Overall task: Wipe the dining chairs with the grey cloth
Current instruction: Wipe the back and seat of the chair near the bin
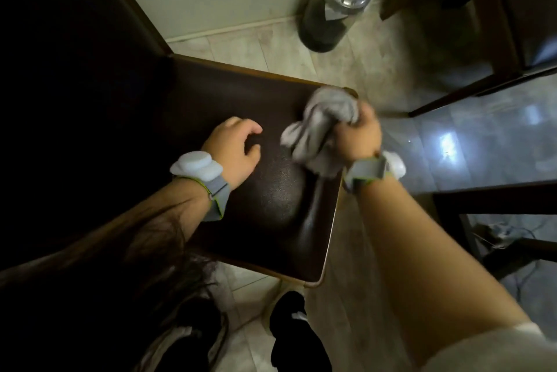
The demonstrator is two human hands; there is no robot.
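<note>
The left hand (233, 150) is hovering loosely curled and empty over the dark brown padded chair seat (265, 205); the right hand (357, 136) is gripping the bunched grey cloth (319, 127) near the seat's far right corner, nearer the unwiped surface leftward.

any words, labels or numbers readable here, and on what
None can be read.
The bin has a pale tag, too blurred to show any text.
The wrist bands, the cloth and the chair seat show no print.
</note>
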